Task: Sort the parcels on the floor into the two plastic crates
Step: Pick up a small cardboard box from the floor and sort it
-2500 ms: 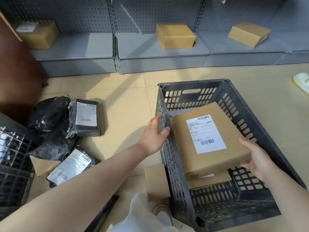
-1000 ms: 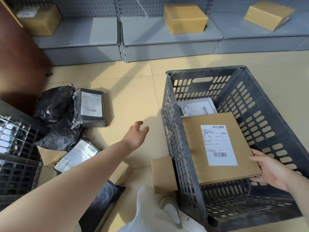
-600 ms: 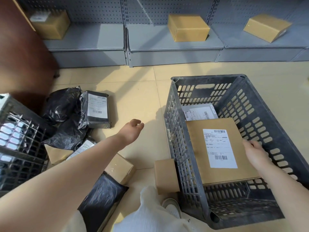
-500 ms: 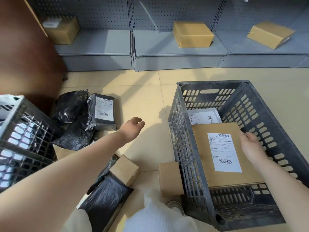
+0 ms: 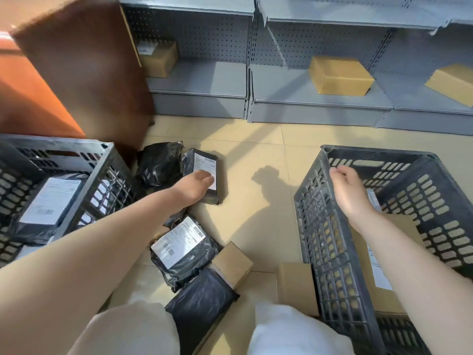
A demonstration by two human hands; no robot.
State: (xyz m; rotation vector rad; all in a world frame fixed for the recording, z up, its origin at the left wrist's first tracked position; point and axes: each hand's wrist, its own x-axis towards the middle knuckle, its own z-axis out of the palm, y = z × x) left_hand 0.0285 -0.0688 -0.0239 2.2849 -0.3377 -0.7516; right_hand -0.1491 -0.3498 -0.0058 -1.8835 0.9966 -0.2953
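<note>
My left hand (image 5: 194, 187) reaches forward and rests on a black labelled parcel (image 5: 204, 160) lying on the floor. My right hand (image 5: 350, 190) hovers over the right grey crate (image 5: 314, 201), fingers loosely curled, holding nothing. A flat cardboard box (image 5: 407, 226) lies in that crate, partly hidden by my right arm. The left grey crate (image 5: 102, 162) holds a black labelled parcel (image 5: 51, 201). On the floor between the crates lie a crumpled black bag (image 5: 158, 162), another labelled black parcel (image 5: 179, 249), a plain black bag (image 5: 199, 303) and two small cardboard boxes (image 5: 231, 263) (image 5: 297, 285).
Grey shelving (image 5: 281, 98) runs along the back, with cardboard boxes (image 5: 337, 75) (image 5: 158, 57) (image 5: 453, 83) on its lowest shelf. A brown cabinet (image 5: 84, 67) stands behind the left crate. My knees in white cloth (image 5: 294, 331) fill the bottom edge.
My right hand let go of the flat box and rose above the right crate. My left hand moved to the black labelled parcel. The view swung left, showing more of the left crate.
</note>
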